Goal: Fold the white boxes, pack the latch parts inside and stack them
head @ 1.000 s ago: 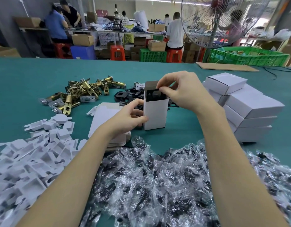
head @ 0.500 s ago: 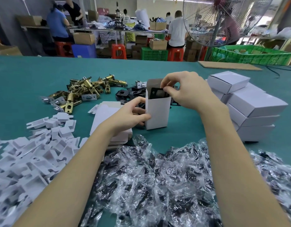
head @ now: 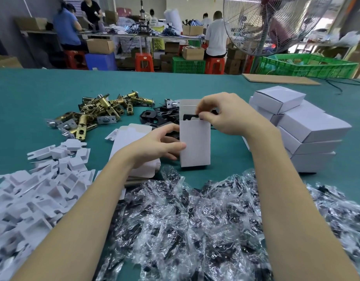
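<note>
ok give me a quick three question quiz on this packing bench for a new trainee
1. True or false: the open white box stands upright on the table.
2. What is the right hand pinching at the box's mouth? A) a black plate B) a brass latch C) a plastic bag
3. Fill in: the stack of closed boxes sits on the person's ____ side.

Key: 1 true. 2 A, the black plate; the left hand steadies the box's side. 3 right.
</note>
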Available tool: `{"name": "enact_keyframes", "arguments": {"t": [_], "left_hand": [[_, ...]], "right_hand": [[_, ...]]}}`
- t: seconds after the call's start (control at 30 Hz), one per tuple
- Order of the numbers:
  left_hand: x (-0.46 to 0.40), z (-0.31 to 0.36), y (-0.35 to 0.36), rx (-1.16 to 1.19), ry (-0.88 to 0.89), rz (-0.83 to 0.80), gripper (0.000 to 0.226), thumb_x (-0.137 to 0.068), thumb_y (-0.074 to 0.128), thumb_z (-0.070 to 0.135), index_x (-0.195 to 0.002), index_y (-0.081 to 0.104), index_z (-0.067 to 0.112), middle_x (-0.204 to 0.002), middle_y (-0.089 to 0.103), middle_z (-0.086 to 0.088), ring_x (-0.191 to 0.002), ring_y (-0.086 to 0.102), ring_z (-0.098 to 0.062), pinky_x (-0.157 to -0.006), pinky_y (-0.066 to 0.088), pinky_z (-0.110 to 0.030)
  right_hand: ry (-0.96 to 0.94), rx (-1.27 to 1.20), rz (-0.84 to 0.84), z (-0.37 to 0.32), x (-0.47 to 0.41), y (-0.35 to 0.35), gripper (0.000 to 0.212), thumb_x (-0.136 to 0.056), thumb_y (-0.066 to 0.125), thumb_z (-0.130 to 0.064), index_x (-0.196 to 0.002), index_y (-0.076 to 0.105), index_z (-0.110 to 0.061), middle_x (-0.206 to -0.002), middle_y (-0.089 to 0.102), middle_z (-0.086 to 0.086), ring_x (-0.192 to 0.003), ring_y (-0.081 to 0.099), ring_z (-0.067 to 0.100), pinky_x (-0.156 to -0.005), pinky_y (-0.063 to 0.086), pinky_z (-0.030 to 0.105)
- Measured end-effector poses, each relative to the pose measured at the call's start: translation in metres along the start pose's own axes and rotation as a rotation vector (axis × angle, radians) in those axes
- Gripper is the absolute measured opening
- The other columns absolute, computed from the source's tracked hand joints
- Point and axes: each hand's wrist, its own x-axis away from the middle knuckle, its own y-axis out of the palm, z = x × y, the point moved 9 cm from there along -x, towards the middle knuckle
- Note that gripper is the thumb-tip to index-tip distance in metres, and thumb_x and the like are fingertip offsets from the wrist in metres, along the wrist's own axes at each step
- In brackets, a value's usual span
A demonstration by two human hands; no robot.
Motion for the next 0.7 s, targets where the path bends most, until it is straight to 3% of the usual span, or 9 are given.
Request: {"name": "enact_keyframes", "arguments": {"t": [0.07, 0.17, 0.2, 0.27, 0.33, 0.43, 0.5, 0.53, 0.7], "left_hand": [[0.000, 0.000, 0.000, -0.001, 0.002, -0.008, 0.042, -0.098, 0.066, 0.015, -0.137, 0.054, 0.025, -0.117, 0.074, -0.009, -0.104, 0.072, -0.027, -0.088, 0.061, -0.035], [0.001, 0.000, 0.001, -0.012, 0.006, -0.027, 0.041, -0.098, 0.068, 0.017, -0.136, 0.054, 0.026, -0.115, 0.076, -0.004, -0.104, 0.073, -0.024, -0.090, 0.060, -0.036], [0.001, -0.001, 0.001, -0.011, 0.008, -0.028, 0.041, -0.098, 0.068, 0.018, -0.136, 0.054, 0.027, -0.114, 0.076, -0.002, -0.104, 0.073, -0.023, -0.090, 0.060, -0.036], [0.000, -0.001, 0.000, -0.005, 0.010, -0.025, 0.041, -0.098, 0.068, 0.018, -0.136, 0.055, 0.028, -0.114, 0.076, -0.003, -0.104, 0.073, -0.023, -0.090, 0.060, -0.037], [-0.001, -0.001, 0.000, -0.002, 0.011, -0.025, 0.041, -0.098, 0.068, 0.018, -0.135, 0.055, 0.028, -0.115, 0.076, -0.004, -0.104, 0.073, -0.024, -0.089, 0.061, -0.037], [-0.001, -0.002, -0.002, -0.003, 0.004, -0.007, 0.039, -0.098, 0.069, 0.018, -0.133, 0.056, 0.028, -0.117, 0.075, -0.004, -0.102, 0.074, -0.021, -0.087, 0.061, -0.034], [-0.002, -0.002, -0.004, -0.006, -0.001, 0.026, 0.038, -0.098, 0.068, 0.018, -0.133, 0.055, 0.027, -0.116, 0.074, -0.003, -0.099, 0.074, -0.018, -0.082, 0.061, -0.029], [-0.003, -0.002, -0.006, -0.012, 0.001, 0.046, 0.038, -0.098, 0.068, 0.018, -0.132, 0.055, 0.027, -0.116, 0.073, -0.002, -0.098, 0.074, -0.016, -0.081, 0.061, -0.027], [-0.003, -0.001, -0.012, -0.034, 0.014, 0.105, 0.039, -0.097, 0.068, 0.016, -0.133, 0.054, 0.026, -0.118, 0.071, -0.004, -0.101, 0.073, -0.015, -0.084, 0.062, -0.031]], "right_hand": [[-0.004, 0.029, -0.036, -0.004, 0.002, 0.000, 0.017, -0.099, 0.059, -0.023, -0.095, 0.068, -0.036, -0.100, 0.070, -0.014, -0.091, 0.064, 0.011, -0.090, 0.054, 0.038], [0.018, 0.070, -0.108, -0.006, 0.006, 0.001, 0.023, -0.098, 0.053, -0.021, -0.090, 0.068, -0.037, -0.101, 0.074, -0.012, -0.051, 0.065, 0.001, -0.082, 0.056, 0.034], [0.026, 0.085, -0.132, -0.006, 0.007, 0.002, 0.026, -0.098, 0.050, -0.019, -0.092, 0.069, -0.036, -0.101, 0.074, -0.011, -0.047, 0.065, 0.001, -0.084, 0.056, 0.034], [0.047, 0.079, -0.142, -0.005, 0.010, 0.002, 0.033, -0.098, 0.044, -0.014, -0.097, 0.071, -0.034, -0.101, 0.074, -0.008, -0.051, 0.069, 0.005, -0.080, 0.058, 0.034], [0.056, 0.000, -0.082, -0.007, 0.012, -0.007, 0.033, -0.098, 0.043, -0.011, -0.099, 0.072, -0.028, -0.100, 0.075, -0.006, -0.054, 0.072, 0.010, -0.063, 0.057, 0.028], [0.032, -0.098, 0.086, -0.009, 0.015, -0.032, 0.022, -0.097, 0.051, -0.014, -0.093, 0.070, -0.026, -0.089, 0.075, -0.010, -0.051, 0.071, 0.009, -0.052, 0.055, 0.023], [0.044, -0.111, 0.093, -0.002, 0.019, -0.037, 0.016, -0.096, 0.057, -0.020, -0.089, 0.070, -0.026, -0.078, 0.075, -0.011, -0.051, 0.070, 0.007, -0.049, 0.052, 0.020], [0.075, -0.106, 0.008, 0.004, 0.022, -0.030, 0.015, -0.096, 0.059, -0.022, -0.088, 0.071, -0.025, -0.076, 0.076, -0.011, -0.053, 0.071, 0.007, -0.047, 0.048, 0.017], [0.356, 0.004, -0.795, 0.039, 0.066, 0.062, 0.015, -0.087, 0.078, -0.042, -0.093, 0.077, -0.029, -0.087, 0.078, -0.013, -0.068, 0.074, 0.006, -0.055, 0.047, 0.017]]}}
